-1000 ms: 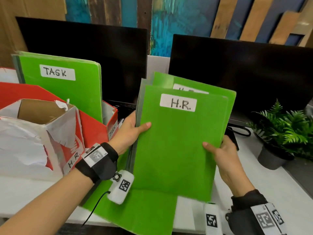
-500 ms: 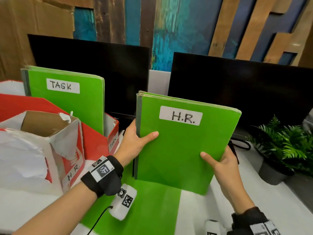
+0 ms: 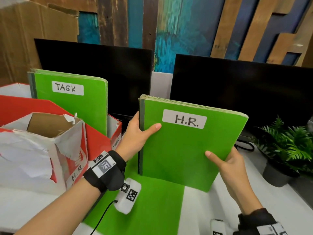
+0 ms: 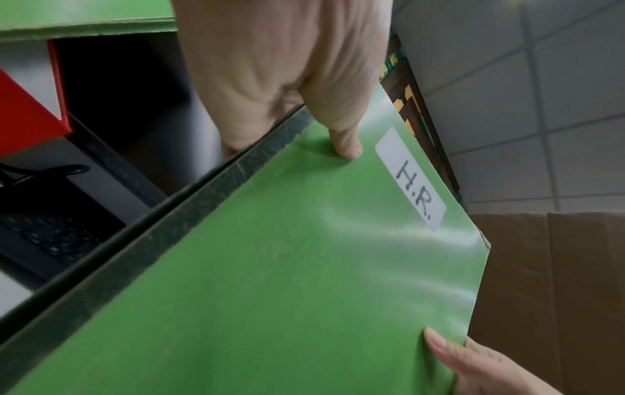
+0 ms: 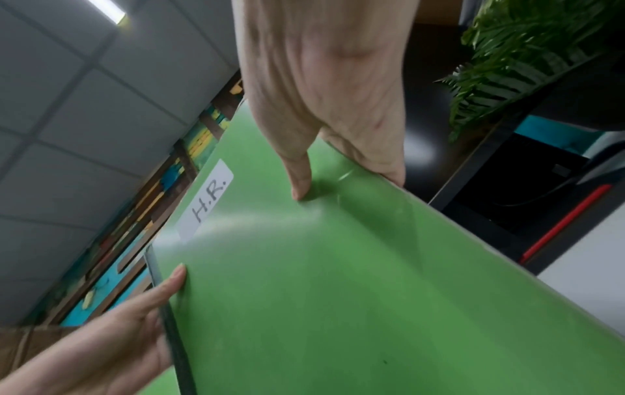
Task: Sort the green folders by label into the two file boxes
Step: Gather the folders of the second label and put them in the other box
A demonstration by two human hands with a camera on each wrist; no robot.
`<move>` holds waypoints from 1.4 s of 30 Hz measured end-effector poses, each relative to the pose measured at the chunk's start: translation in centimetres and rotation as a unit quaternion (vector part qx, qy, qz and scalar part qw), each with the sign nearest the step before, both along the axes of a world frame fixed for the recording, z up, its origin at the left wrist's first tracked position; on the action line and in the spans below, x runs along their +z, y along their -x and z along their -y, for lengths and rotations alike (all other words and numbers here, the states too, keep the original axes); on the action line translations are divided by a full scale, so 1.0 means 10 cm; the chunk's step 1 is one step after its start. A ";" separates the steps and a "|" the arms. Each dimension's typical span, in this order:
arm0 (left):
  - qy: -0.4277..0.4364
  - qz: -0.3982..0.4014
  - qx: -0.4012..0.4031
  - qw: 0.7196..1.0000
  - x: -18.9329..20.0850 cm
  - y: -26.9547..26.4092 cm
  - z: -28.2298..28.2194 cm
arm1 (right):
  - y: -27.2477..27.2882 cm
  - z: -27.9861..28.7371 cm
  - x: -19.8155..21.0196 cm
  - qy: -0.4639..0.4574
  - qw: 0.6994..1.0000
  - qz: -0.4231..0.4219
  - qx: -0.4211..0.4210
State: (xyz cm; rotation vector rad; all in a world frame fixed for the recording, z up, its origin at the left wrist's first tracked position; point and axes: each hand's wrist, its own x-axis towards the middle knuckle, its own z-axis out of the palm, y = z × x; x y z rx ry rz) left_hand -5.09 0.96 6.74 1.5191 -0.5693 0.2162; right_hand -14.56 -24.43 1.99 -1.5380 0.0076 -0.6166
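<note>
I hold a squared-up stack of green folders point(image 3: 183, 150) upright, the front one labelled H.R. My left hand point(image 3: 137, 134) grips the dark spine edge point(image 4: 189, 213), thumb on the cover point(image 4: 345, 144). My right hand point(image 3: 225, 160) grips the lower right edge, thumb on the cover point(image 5: 299, 184). The stack's bottom edge rests on another green folder point(image 3: 152, 204) lying flat on the table. Several folders labelled TASK point(image 3: 71, 102) stand in the red file box point(image 3: 94, 141) at the left. A torn white and red box marked H.R. point(image 3: 42, 150) stands in front of it, open at the top.
Two dark monitors point(image 3: 237, 92) stand behind the folders. A potted fern point(image 3: 288, 146) sits at the right on the white table point(image 3: 254, 200). A keyboard point(image 4: 50, 235) lies under the left monitor. Cardboard leans against the wall at the back left.
The fanned H.R. folders have been tapped into one even stack and stood more upright. The camera has tilted upward. Both hands keep their grip.
</note>
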 end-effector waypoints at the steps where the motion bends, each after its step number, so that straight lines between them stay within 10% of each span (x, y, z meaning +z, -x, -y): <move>1: -0.010 0.002 0.001 1.000 -0.01 -0.01 0.00 | -0.01 -0.01 -0.01 0.002 1.000 -0.004 0.004; 21: -0.192 -0.039 0.006 0.981 -0.42 -0.21 -0.16 | -0.07 -0.06 -0.12 -0.010 0.998 -0.044 0.034; 33: -0.213 0.058 0.095 0.971 0.54 -0.08 -0.84 | -0.26 -0.50 0.76 -0.047 0.992 0.061 0.102; 42: -0.364 0.067 0.351 0.860 0.88 0.15 -1.90 | -0.45 -1.18 1.26 -0.091 0.978 0.168 0.082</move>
